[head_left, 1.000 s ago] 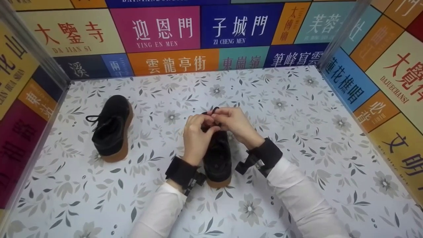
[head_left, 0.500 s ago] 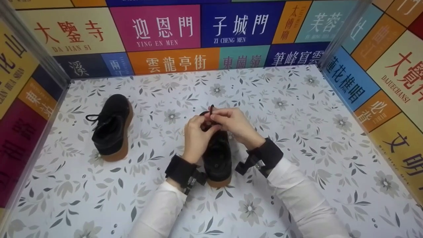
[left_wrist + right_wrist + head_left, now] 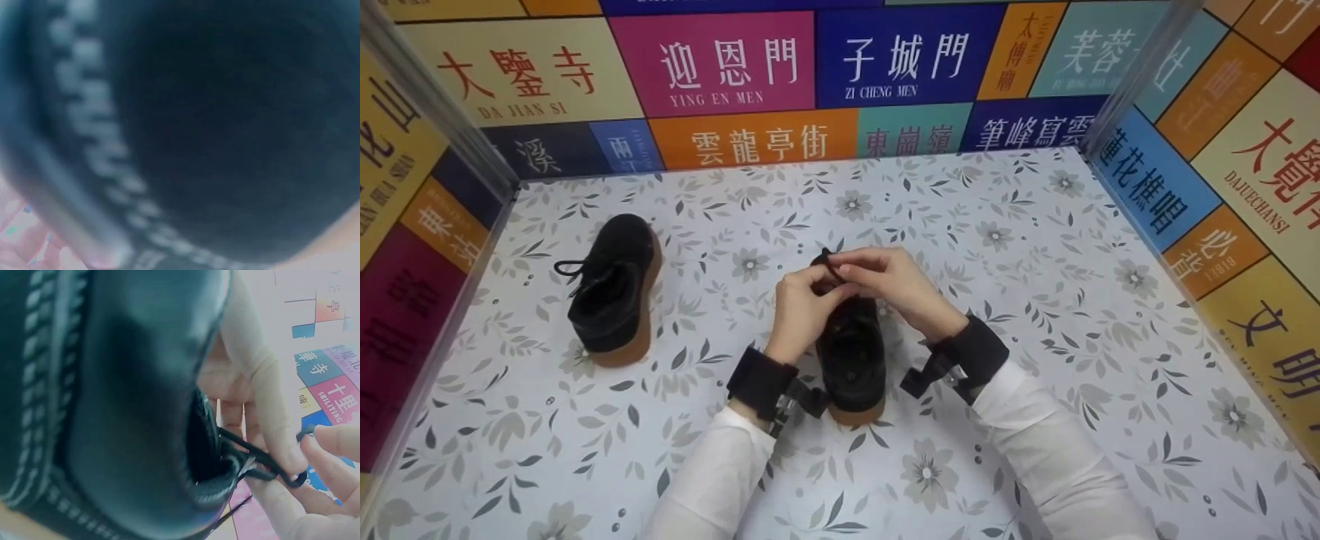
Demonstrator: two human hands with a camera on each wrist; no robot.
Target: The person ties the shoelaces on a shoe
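Note:
A black ankle-high shoe with a tan sole stands between my hands, toe pointing away from me. Over its front my left hand pinches the black shoelace with thumb and fingers. My right hand holds a length of the same lace between thumb and forefinger. In the right wrist view the lace curls past the left thumb to the right fingertips. The toe is mostly hidden under the hands. Blurred dark leather with stitching fills most of the left wrist view.
A matching black shoe stands to the left, its lace loop sticking out sideways. Both rest on a white surface printed with flowers and leaves. Colourful panels with Chinese lettering wall the back and sides.
The lace piece above the fingers has swung from the right over to the left. The left hand has shifted slightly left. Both shoes have stayed in place.

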